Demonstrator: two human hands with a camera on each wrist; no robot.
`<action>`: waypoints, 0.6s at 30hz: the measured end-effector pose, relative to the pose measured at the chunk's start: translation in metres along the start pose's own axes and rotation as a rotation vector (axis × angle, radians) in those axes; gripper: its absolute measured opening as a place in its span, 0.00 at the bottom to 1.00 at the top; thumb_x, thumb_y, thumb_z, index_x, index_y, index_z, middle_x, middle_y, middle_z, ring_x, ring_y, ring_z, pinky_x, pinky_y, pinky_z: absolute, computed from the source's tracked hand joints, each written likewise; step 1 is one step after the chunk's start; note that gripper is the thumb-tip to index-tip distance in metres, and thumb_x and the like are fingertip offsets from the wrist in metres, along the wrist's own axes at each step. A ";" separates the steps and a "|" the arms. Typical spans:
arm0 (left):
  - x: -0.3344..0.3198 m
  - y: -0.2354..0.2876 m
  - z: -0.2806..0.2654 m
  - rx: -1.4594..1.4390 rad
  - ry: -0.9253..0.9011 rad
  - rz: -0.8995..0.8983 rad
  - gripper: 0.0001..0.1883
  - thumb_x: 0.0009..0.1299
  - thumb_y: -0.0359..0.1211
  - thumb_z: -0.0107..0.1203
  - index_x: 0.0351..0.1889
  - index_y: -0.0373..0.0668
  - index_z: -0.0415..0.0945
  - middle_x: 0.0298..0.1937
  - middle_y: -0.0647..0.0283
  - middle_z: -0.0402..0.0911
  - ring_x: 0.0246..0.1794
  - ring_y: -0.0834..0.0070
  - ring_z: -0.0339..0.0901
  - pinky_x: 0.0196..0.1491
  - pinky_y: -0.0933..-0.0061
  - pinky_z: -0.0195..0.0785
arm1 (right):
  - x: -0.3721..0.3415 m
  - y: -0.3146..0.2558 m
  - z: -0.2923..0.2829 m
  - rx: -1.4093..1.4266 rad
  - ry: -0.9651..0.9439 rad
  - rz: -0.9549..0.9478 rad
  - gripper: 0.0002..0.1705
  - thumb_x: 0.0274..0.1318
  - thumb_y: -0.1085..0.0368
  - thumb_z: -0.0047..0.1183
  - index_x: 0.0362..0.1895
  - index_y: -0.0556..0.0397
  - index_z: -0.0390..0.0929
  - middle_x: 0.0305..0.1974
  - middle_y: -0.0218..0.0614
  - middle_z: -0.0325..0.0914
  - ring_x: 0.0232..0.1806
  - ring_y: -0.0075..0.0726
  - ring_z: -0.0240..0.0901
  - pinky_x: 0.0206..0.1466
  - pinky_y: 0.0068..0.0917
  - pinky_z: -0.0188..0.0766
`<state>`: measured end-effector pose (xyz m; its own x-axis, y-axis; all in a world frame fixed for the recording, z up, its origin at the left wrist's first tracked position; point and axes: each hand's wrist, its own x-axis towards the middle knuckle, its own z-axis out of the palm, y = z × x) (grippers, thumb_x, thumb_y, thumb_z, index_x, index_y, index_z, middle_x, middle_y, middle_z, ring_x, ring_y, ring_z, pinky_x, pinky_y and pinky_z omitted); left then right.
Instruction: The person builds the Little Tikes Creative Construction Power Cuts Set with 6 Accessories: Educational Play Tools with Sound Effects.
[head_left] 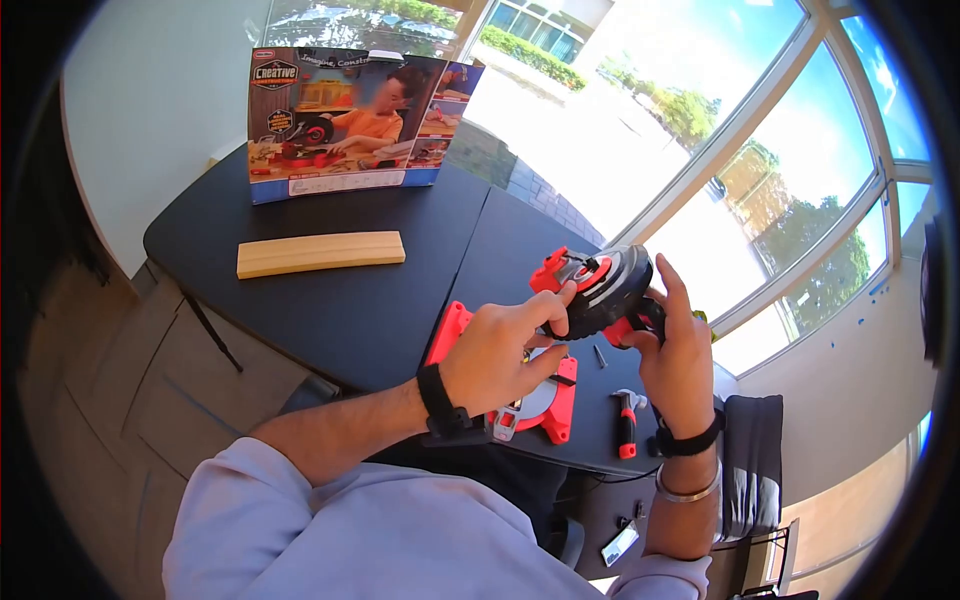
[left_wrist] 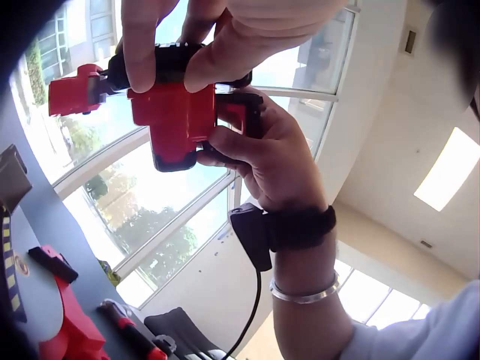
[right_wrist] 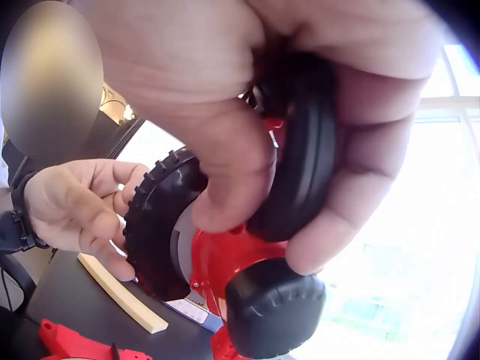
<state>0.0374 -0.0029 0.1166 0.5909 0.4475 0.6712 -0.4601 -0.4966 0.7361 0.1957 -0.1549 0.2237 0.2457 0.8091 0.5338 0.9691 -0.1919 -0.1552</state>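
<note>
Raised above the table is a toy saw head (head_left: 625,290), with a black toothed guard, red motor housing and black handle. My right hand (head_left: 680,370) grips the handle, fingers curled round it in the right wrist view. On the other side, my left hand (head_left: 505,350) holds the saw's body between thumb and fingers; in the left wrist view those fingertips press on the red housing (left_wrist: 176,116). Below the left hand lies the red saw base (head_left: 562,415) with its grey disc, partly hidden by that hand. A toy hammer (head_left: 627,425) rests right of the base.
A wooden board (head_left: 320,253) lies on the black table (head_left: 300,315), before a printed toy box (head_left: 340,170) standing upright. A small metal pin (head_left: 600,356) lies near the base. Windows run along the right; a dark chair (head_left: 755,460) stands beyond the table's edge.
</note>
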 end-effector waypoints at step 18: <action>0.022 -0.039 -0.039 0.038 -0.080 -0.134 0.20 0.73 0.13 0.45 0.59 0.37 0.73 0.58 0.48 0.90 0.59 0.56 0.89 0.61 0.64 0.81 | 0.013 0.039 -0.004 0.103 -0.158 -0.074 0.22 0.53 0.86 0.63 0.43 0.55 0.67 0.36 0.50 0.86 0.47 0.58 0.90 0.43 0.39 0.80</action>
<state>0.0430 0.0551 0.1061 0.6965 0.4519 0.5574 -0.3495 -0.4648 0.8135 0.2362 -0.1543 0.2277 0.1598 0.8975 0.4110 0.9748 -0.0778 -0.2093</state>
